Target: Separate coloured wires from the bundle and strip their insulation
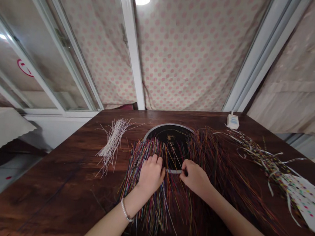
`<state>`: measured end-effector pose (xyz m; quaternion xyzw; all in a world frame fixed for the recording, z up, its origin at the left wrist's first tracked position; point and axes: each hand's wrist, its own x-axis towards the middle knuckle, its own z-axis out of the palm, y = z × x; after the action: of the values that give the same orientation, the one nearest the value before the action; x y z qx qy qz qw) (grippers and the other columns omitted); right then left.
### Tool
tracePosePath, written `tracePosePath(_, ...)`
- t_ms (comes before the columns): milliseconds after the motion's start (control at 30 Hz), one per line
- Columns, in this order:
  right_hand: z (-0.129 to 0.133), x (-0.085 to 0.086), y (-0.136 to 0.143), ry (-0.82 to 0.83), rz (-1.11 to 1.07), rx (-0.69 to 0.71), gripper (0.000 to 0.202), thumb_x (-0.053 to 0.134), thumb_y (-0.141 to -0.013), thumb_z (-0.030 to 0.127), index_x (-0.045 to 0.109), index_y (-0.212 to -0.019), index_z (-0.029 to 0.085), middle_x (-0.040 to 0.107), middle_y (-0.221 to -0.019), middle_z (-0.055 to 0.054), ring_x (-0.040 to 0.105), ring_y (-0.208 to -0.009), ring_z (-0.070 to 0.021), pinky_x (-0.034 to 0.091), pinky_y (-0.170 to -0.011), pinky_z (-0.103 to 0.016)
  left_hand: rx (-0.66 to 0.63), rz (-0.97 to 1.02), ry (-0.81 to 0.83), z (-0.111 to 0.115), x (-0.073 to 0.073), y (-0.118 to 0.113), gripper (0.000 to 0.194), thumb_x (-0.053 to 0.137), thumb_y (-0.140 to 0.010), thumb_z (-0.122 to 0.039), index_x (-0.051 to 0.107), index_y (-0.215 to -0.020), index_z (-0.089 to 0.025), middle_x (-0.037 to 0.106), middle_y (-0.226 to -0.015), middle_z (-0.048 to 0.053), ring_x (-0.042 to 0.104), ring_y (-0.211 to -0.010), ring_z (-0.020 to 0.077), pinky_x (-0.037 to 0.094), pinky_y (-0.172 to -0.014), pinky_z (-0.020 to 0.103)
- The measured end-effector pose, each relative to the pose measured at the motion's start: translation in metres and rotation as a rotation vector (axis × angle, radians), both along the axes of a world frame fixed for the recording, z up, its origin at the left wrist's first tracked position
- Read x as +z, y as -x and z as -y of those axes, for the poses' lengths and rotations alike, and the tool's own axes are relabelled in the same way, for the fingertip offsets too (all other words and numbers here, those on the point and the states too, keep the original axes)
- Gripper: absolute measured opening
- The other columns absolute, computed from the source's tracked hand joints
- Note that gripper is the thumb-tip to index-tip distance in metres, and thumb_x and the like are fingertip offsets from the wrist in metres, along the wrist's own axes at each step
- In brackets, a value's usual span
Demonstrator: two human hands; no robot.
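On the surface (64,190): multicoloured strands (137,160), long axis fore-and-aft, under the left hand (151,173).
Left grip: cannot tell. Right hand (196,178): grip closed at the near rim of the black disc (158,131); held contents indeterminable.

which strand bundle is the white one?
The small white bundle on the table's left side, apart from the black round plate; the bundles by the hands are multicoloured.
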<state>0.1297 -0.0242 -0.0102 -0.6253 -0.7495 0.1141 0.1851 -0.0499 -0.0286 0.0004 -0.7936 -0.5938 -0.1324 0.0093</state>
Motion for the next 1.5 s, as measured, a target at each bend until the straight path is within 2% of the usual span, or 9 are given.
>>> tracePosePath(167, -0.001, 0.003, 0.001, 0.048, 0.066, -0.065, 0.007, 0.049, -0.071, 0.017, 0.051, -0.077, 0.017, 0.058, -0.077, -0.006, 0.056, -0.07, -0.0184, 0.031, -0.056, -0.026, -0.081, -0.037, -0.005, -0.001, 0.001, 0.001, 0.018, 0.035, -0.083, -0.025, 0.049, -0.09, -0.016, 0.051, -0.094, 0.01, 0.052, -0.089, 0.0229, 0.043, -0.077, 0.036)
tracePosePath(367, -0.003, 0.008, 0.001, 0.1, 0.141, -0.148, 0.009, 0.049, -0.071, 0.015, 0.051, -0.079, 0.016, 0.061, -0.076, -0.01, 0.061, -0.068, -0.0238, 0.033, -0.054, -0.028, -0.037, -0.053, 0.114, -0.001, 0.004, 0.0, 0.021, 0.033, -0.085, -0.028, 0.046, -0.097, -0.018, 0.05, -0.099, 0.01, 0.058, -0.081, 0.0207, 0.047, -0.065, 0.033)
tracePosePath(533, -0.01, 0.004, -0.006, 0.077, 0.088, -0.197, 0.006, 0.05, -0.068, 0.017, 0.054, -0.072, 0.015, 0.061, -0.067, -0.01, 0.06, -0.064, -0.0243, 0.035, -0.052, -0.029, -0.04, -0.039, 0.084, 0.0, 0.003, 0.0, 0.02, 0.034, -0.085, -0.029, 0.046, -0.097, -0.018, 0.051, -0.097, 0.009, 0.059, -0.078, 0.0204, 0.047, -0.061, 0.031)
tracePosePath(700, -0.019, 0.006, -0.02, 0.149, -0.437, -0.169, 0.008, 0.055, -0.063, 0.021, 0.053, -0.057, 0.016, 0.056, -0.053, -0.001, 0.051, -0.05, -0.0126, 0.035, -0.049, -0.024, -0.08, 0.063, 0.016, 0.003, 0.005, 0.0, 0.023, 0.033, -0.085, -0.03, 0.052, -0.092, -0.019, 0.052, -0.095, 0.007, 0.057, -0.079, 0.0188, 0.046, -0.062, 0.029)
tracePosePath(833, -0.014, 0.02, -0.019, 0.292, -1.05, -0.088, 0.018, 0.057, -0.067, 0.034, 0.053, -0.067, 0.016, 0.044, -0.048, 0.005, 0.029, -0.037, -0.0046, 0.018, -0.037, -0.019, -0.192, 0.342, -0.006, 0.006, 0.013, -0.004, 0.028, 0.033, -0.087, -0.029, 0.059, -0.083, -0.019, 0.056, -0.085, 0.005, 0.055, -0.081, 0.0154, 0.044, -0.07, 0.027)
tracePosePath(967, -0.004, 0.03, -0.011, 0.236, -1.345, 0.006, 0.022, 0.063, -0.068, 0.035, 0.055, -0.074, 0.015, 0.03, -0.05, 0.009, 0.019, -0.04, -0.0031, 0.013, -0.039, -0.019, -0.337, 0.712, 0.172, 0.011, 0.016, -0.014, 0.03, 0.039, -0.085, -0.031, 0.065, -0.08, -0.016, 0.06, -0.072, 0.003, 0.054, -0.065, 0.0113, 0.042, -0.062, 0.023)
tracePosePath(1100, -0.001, 0.032, -0.006, 0.227, -1.463, 0.088, 0.02, 0.063, -0.071, 0.034, 0.054, -0.074, 0.017, 0.027, -0.05, 0.009, 0.018, -0.041, -0.004, 0.013, -0.039, -0.02, -0.329, 0.94, 0.341, 0.017, 0.014, -0.024, 0.029, 0.049, -0.08, -0.033, 0.066, -0.094, -0.014, 0.066, -0.078, 0.006, 0.054, -0.063, 0.0121, 0.041, -0.056, 0.023)
tracePosePath(1300, 0.0, 0.031, -0.004, 0.125, -1.515, 0.112, 0.017, 0.063, -0.072, 0.032, 0.054, -0.072, 0.017, 0.035, -0.054, 0.006, 0.025, -0.043, -0.0038, 0.018, -0.038, -0.019, -0.39, 1.154, 0.665, 0.018, 0.017, -0.025, 0.032, 0.053, -0.077, -0.036, 0.068, -0.085, -0.008, 0.068, -0.075, 0.01, 0.051, -0.054, 0.0097, 0.042, -0.055, 0.022)
tracePosePath(1500, -0.001, 0.029, -0.007, 0.093, -1.544, 0.076, 0.014, 0.06, -0.076, 0.028, 0.054, -0.071, 0.017, 0.037, -0.056, 0.005, 0.029, -0.045, -0.0037, 0.021, -0.039, -0.018, -0.396, 1.236, 0.943, 0.014, 0.016, -0.018, 0.032, 0.055, -0.075, -0.036, 0.066, -0.09, -0.01, 0.068, -0.075, 0.011, 0.056, -0.056, 0.0098, 0.041, -0.051, 0.02)
